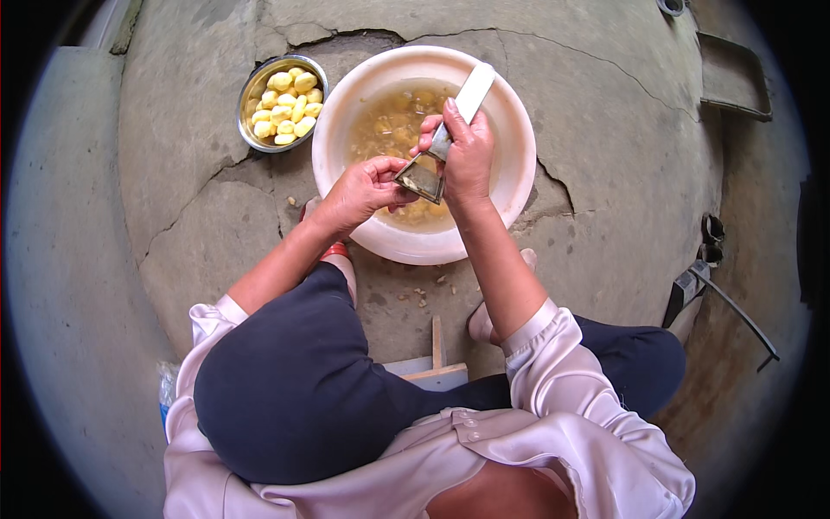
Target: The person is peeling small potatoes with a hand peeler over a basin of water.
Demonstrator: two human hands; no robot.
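My right hand [470,152] is wrapped around a peeler [474,91] with a long pale handle and a square metal frame. Bits of peel cling inside that frame. The thumb and fingers of my left hand [366,188] pinch the frame's near-left corner; whether anything sits under those fingers is hidden. Both hands are over a wide, pale pink plastic basin [334,139]. Cloudy brown water [369,123] fills its bottom, with several yellowish potatoes [425,97] below the surface. Left of the basin, a steel bowl [243,120] holds many peeled, pale yellow potatoes [285,104].
Cracked concrete floor [616,162] surrounds the basin. Small peel scraps [421,301] lie before my feet. A wooden-edged piece [438,370] is between my legs. To the right are a dustpan-like tray [736,78] and a dark tool with a bent metal rod [736,314].
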